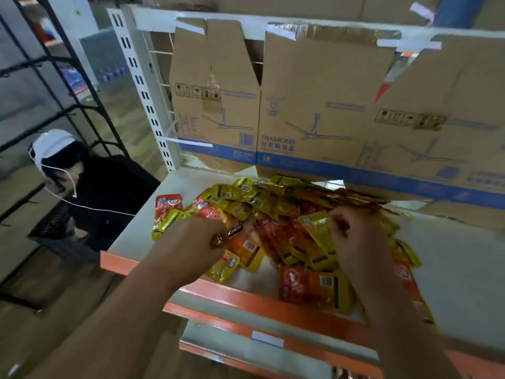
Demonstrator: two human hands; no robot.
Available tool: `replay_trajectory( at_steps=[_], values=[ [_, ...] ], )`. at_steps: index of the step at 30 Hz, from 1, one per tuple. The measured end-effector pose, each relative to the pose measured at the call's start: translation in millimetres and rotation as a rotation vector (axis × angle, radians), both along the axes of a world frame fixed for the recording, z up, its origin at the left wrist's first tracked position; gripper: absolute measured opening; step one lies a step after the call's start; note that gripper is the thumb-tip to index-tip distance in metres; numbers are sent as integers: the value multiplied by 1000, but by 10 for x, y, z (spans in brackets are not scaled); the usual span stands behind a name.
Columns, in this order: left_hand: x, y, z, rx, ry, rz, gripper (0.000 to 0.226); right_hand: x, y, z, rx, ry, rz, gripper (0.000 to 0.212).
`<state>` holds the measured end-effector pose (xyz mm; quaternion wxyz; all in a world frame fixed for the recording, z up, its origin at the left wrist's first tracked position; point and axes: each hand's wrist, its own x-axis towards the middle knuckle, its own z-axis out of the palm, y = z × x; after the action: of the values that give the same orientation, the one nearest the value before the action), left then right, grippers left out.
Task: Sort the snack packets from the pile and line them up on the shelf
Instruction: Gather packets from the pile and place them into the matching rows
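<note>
A pile of several yellow and red snack packets (273,214) lies on a white shelf (459,263) with an orange front edge. My left hand (196,242) is on the pile's left side, fingers curled down into the packets around a dark-labelled one (235,230). My right hand (358,239) is over the pile's right side, fingers curled, pinching at a yellow packet (318,228). A red packet (168,205) lies alone at the left of the pile. Another red and yellow packet (314,288) lies near the front edge.
Brown cardboard boxes (314,105) with fan drawings stand at the back of the shelf. A white slotted upright (144,94) bounds the shelf at left. A person in black (103,192) with a white cap crouches to the left, below. A lower shelf (259,340) shows beneath.
</note>
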<state>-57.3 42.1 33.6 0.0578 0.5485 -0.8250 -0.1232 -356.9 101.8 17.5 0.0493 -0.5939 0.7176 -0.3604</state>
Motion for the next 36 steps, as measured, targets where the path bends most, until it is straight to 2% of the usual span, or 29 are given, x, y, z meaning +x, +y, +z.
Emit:
replay_trajectory(
  at_steps=[3, 5, 8, 11, 15, 17, 24, 32, 36],
  values=[
    [-68, 9, -46, -179, 136, -43, 19, 165, 24, -19, -103, 119, 20, 10],
    [-176, 50, -197, -227, 186, -76, 17, 281, 44, -114, -20, 144, 89, 11],
    [-283, 98, -541, -180, 187, -143, 35, 359, 100, -261, 142, 175, 187, 14],
    [-278, 136, -749, -123, 112, -187, 47, 310, 183, -263, 308, 96, 190, 30],
    [-233, 146, -801, -123, 131, -118, 49, 213, 282, -265, 489, 77, 249, 69],
    [-226, 148, -826, -131, 144, -114, 48, 174, 308, -268, 525, 56, 256, 78],
    [-279, 218, -898, -187, 237, -69, 49, 106, 349, -277, 503, 72, 171, 56],
    [-410, 266, -949, -232, 306, -27, 49, 49, 445, -286, 580, 106, 190, 59],
    [-575, 274, -893, -234, 328, -23, 48, 13, 491, -335, 500, 11, 110, 51]
  ],
)
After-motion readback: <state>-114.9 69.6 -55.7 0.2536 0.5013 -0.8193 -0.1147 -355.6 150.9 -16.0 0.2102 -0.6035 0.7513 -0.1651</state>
